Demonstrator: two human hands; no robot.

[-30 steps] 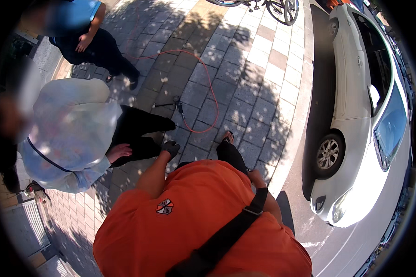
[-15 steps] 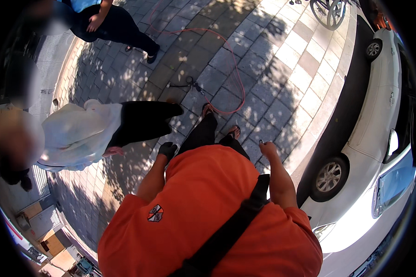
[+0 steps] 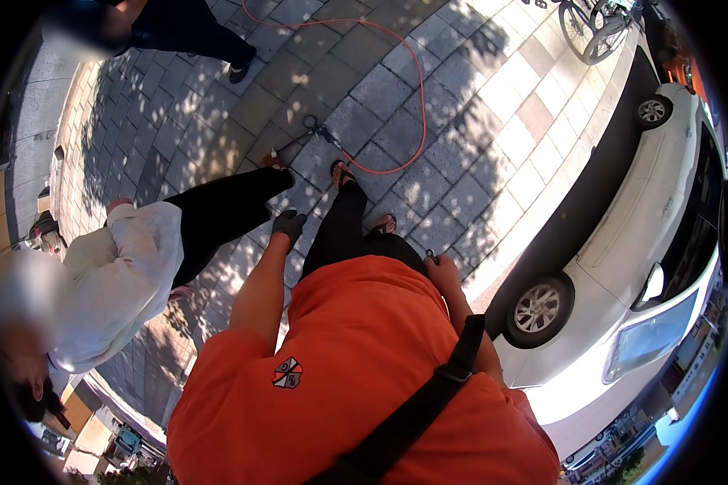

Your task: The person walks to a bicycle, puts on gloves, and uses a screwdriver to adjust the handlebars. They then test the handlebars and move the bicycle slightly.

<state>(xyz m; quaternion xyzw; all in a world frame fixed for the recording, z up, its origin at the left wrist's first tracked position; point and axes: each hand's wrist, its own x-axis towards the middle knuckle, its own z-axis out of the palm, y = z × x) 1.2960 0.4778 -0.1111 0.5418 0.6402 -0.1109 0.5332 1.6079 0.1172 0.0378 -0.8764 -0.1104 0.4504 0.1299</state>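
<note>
My left hand (image 3: pixel 288 225), in a dark glove, hangs beside my left thigh, fingers loosely bent and apart, holding nothing visible. My right hand (image 3: pixel 442 272) hangs by my other thigh, closed on a small dark object (image 3: pixel 432 257), too small to name. Beyond my sandalled feet an air tool with a round gauge (image 3: pixel 323 133) lies on the paving, joined to a thin orange hose (image 3: pixel 419 105) that loops away toward the top of the view. My orange shirt and a black strap fill the lower middle.
A person in a pale top (image 3: pixel 129 275) stands close on my left; another in dark trousers (image 3: pixel 190 28) is farther ahead. A white car (image 3: pixel 598 291) is parked along the curb (image 3: pixel 493 287) at right. A bicycle (image 3: pixel 590 32) stands at top right, on the paved walkway (image 3: pixel 526 145).
My view has turned and my feet have come closer to the air tool. My arms hang straighter at my sides. The person in the pale top appears more turned.
</note>
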